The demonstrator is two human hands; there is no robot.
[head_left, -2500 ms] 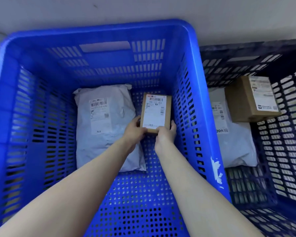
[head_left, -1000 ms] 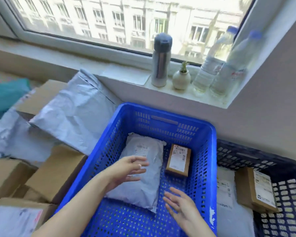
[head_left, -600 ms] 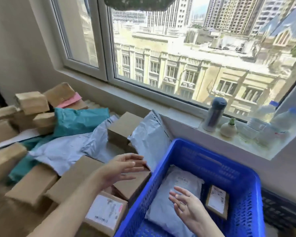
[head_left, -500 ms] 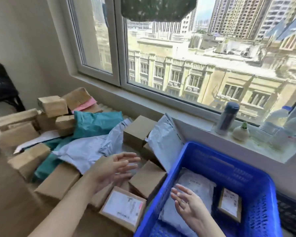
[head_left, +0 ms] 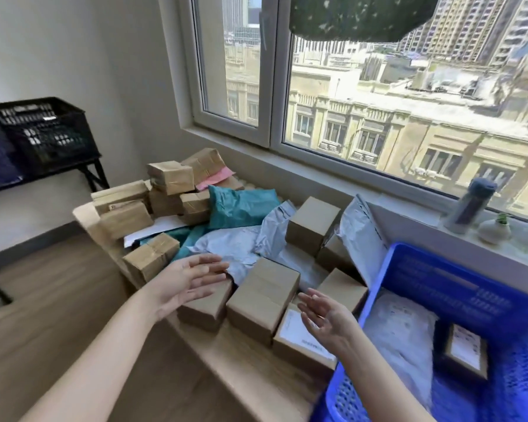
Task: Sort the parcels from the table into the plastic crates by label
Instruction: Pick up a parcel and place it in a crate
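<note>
At the upper left a black crate [head_left: 43, 129] sits on a dark stand against the wall. Below it the wooden floor [head_left: 43, 300] lies open along the whole left side of the frame. The surface [head_left: 241, 370] begins at a corner left of centre, and its near edge runs diagonally down toward the bottom centre. A bare strip of it shows along that edge, in front of the parcels [head_left: 171, 178]. These cover the rest: brown boxes stacked at the far left end, a teal mailer [head_left: 241, 205] and grey mailers [head_left: 235, 248] behind, more brown boxes in front. The left hand [head_left: 186, 281] comes in from the lower left on an outstretched forearm, palm turned right, fingers straight, its grip apart and holding nothing. It hangs over a brown box [head_left: 208, 306] near the front edge; whether it touches cannot be told. Just right of that stands a taller brown box [head_left: 262, 300], between the two hands. The right hand [head_left: 326, 321] rises from the lower right, palm turned up and leftward, fingers loosely spread, grip apart and empty, above a flat box with a white label [head_left: 299, 339]. At the lower right, beside the surface's right end, is the blue crate [head_left: 457, 269], with a grey mailer [head_left: 403, 330] and a small labelled box [head_left: 467, 351] on its floor. Behind it the windowsill [head_left: 525, 242] carries a flask [head_left: 470, 208] and a small vase [head_left: 494, 229].
</note>
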